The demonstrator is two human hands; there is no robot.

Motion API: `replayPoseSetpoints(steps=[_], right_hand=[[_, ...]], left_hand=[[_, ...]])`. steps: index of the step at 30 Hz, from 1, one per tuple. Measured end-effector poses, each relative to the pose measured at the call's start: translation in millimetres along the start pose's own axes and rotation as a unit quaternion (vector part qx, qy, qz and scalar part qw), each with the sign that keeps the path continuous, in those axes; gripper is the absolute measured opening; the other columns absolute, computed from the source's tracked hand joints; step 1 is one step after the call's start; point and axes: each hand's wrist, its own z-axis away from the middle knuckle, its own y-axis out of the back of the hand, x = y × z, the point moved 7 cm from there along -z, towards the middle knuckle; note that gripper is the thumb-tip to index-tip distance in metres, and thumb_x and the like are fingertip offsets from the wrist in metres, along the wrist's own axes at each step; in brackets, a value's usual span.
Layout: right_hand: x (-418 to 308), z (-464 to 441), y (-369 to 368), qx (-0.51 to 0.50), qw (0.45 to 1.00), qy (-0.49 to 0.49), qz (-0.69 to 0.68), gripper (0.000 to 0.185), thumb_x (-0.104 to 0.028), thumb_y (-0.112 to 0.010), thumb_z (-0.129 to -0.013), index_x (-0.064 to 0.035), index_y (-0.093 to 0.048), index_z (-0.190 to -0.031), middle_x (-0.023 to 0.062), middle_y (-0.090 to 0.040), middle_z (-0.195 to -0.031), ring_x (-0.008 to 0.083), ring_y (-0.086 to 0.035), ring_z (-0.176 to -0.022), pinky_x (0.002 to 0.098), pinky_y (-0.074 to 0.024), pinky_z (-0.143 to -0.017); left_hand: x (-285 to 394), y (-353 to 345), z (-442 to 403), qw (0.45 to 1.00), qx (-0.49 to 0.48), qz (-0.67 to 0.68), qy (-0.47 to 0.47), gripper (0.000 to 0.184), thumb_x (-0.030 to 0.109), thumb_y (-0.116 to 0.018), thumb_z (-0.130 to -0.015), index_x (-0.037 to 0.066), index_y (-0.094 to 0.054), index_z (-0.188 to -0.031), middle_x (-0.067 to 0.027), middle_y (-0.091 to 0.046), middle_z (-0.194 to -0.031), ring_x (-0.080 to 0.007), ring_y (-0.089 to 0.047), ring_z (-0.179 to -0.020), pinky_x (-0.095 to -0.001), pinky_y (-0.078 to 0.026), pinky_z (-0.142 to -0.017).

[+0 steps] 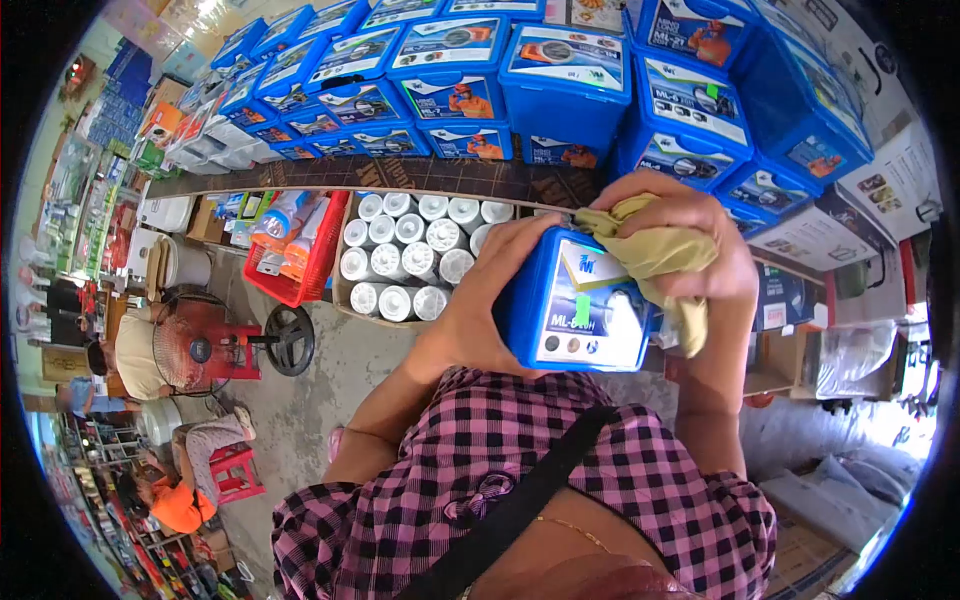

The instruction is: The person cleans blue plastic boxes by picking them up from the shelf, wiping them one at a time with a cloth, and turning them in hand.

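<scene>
A blue box [590,310] with a white printed label and a small green sticker is held up in front of my chest. My left hand [480,300] grips it along its left side, fingers over the upper edge and thumb near the bottom. At the box's upper right, my right hand [690,240] is closed around a crumpled yellow cloth [650,240], which hangs down over the box's right edge. Behind the hands runs a dark shelf edge [400,175] bearing rows of similar blue boxes [565,85].
Below the shelf stand a carton of white-capped cylinders [395,262] and a red basket [300,285] of packaged goods. A red fan [210,345] is at the left. Two people sit farther left, one in an orange top [180,505]. Cartons [830,235] line the right.
</scene>
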Motion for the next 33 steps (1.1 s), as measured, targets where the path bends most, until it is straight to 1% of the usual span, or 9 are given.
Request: replayPoseSetpoints(steps=[3, 11, 14, 16, 22, 26, 30, 31, 33], right_hand=[[3.4, -21.0, -20.3, -0.050, 0.963, 0.034, -0.264, 0.056, -0.032, -0.070, -0.057, 0.0066, -0.069, -0.098, 0.0246, -0.061, -0.114, 0.0311, -0.062, -0.102, 0.0382, -0.0475, -0.092], [34.2, -33.8, -61.7, 0.114, 0.900, -0.075, -0.415, 0.042, -0.020, -0.063, -0.075, 0.0012, -0.064, -0.111, 0.0182, -0.062, -0.125, 0.0265, -0.061, -0.113, 0.0355, -0.0478, -0.097], [54.9, -7.8, -68.5, 0.206, 0.899, -0.071, -0.379, 0.036, -0.021, -0.067, -0.082, -0.0026, -0.062, -0.113, 0.0177, -0.061, -0.128, 0.0271, -0.060, -0.115, 0.0380, -0.0471, -0.098], [70.4, 20.6, -61.7, 0.229, 0.971, 0.022, -0.065, 0.030, -0.016, -0.067, -0.089, -0.0029, -0.059, -0.115, 0.0155, -0.060, -0.127, 0.0254, -0.059, -0.115, 0.0384, -0.0458, -0.099], [32.4, 21.0, -54.4, 0.421, 0.855, -0.114, -0.282, 0.027, -0.005, -0.063, -0.087, 0.0010, -0.063, -0.114, 0.0114, -0.060, -0.123, 0.0201, -0.059, -0.110, 0.0331, -0.0466, -0.094], [-35.5, 11.6, -47.8, 0.387, 0.916, 0.022, 0.101, 0.037, -0.010, -0.070, -0.075, 0.0022, -0.065, -0.110, 0.0165, -0.056, -0.128, 0.0269, -0.057, -0.113, 0.0362, -0.0455, -0.097], [-77.1, 25.4, -60.3, 0.349, 0.912, 0.164, 0.140, 0.041, -0.016, -0.079, -0.071, -0.0016, -0.068, -0.108, 0.0213, -0.054, -0.125, 0.0348, -0.057, -0.110, 0.0418, -0.0470, -0.095], [-83.0, 22.3, -67.7, 0.321, 0.898, 0.190, 0.232, 0.053, -0.033, -0.079, -0.069, -0.0028, -0.066, -0.112, 0.0243, -0.051, -0.127, 0.0374, -0.055, -0.114, 0.0444, -0.0458, -0.096], [-93.9, 16.9, -63.3, 0.310, 0.886, 0.159, 0.305, 0.050, -0.026, -0.081, -0.066, -0.0038, -0.067, -0.109, 0.0229, -0.052, -0.127, 0.0369, -0.055, -0.113, 0.0446, -0.0471, -0.094]], left_hand=[[7.8, 0.8, -2.2, 0.998, -0.003, 0.056, -0.040, 0.129, 0.050, -0.090, -0.042, 0.004, -0.036, -0.149, -0.0201, -0.030, -0.150, -0.0366, -0.035, -0.135, -0.0470, -0.029, -0.113], [12.0, 14.9, 6.2, 0.990, 0.092, 0.098, -0.044, 0.123, 0.046, -0.092, -0.049, 0.003, -0.036, -0.149, -0.0215, -0.004, -0.161, -0.0368, -0.023, -0.146, -0.0474, -0.028, -0.115], [2.6, 19.9, 15.5, 0.983, 0.100, 0.153, -0.028, 0.125, 0.045, -0.093, -0.049, 0.001, -0.033, -0.150, -0.0230, -0.009, -0.160, -0.0352, -0.024, -0.146, -0.0459, -0.029, -0.115], [-8.8, 20.1, 20.6, 0.981, 0.091, 0.173, -0.013, 0.127, 0.040, -0.091, -0.055, 0.005, -0.022, -0.155, -0.0220, -0.021, -0.157, -0.0335, -0.031, -0.143, -0.0449, -0.033, -0.114], [-26.4, 30.6, 37.9, 0.894, 0.225, 0.375, 0.099, 0.127, 0.034, -0.090, -0.059, 0.009, -0.013, -0.157, -0.0195, -0.030, -0.153, -0.0326, -0.037, -0.139, -0.0446, -0.036, -0.112], [-0.8, 39.9, 15.4, 0.883, 0.275, 0.380, 0.016, 0.124, 0.022, -0.083, -0.065, 0.014, -0.001, -0.158, -0.0154, -0.038, -0.148, -0.0306, -0.046, -0.132, -0.0440, -0.041, -0.108], [3.0, 46.6, 6.2, 0.884, 0.326, 0.336, 0.025, 0.099, 0.014, -0.070, -0.072, 0.012, -0.013, -0.153, -0.0171, -0.041, -0.140, -0.0293, -0.050, -0.127, -0.0420, -0.043, -0.105], [8.1, 49.2, 2.4, 0.892, 0.338, 0.300, 0.030, 0.092, 0.013, -0.068, -0.075, 0.011, -0.016, -0.151, -0.0169, -0.042, -0.136, -0.0282, -0.050, -0.125, -0.0407, -0.043, -0.105], [10.4, 44.2, -0.8, 0.890, 0.333, 0.310, 0.010, 0.092, 0.011, -0.066, -0.075, 0.011, -0.016, -0.151, -0.0164, -0.042, -0.136, -0.0278, -0.050, -0.126, -0.0402, -0.043, -0.105]])
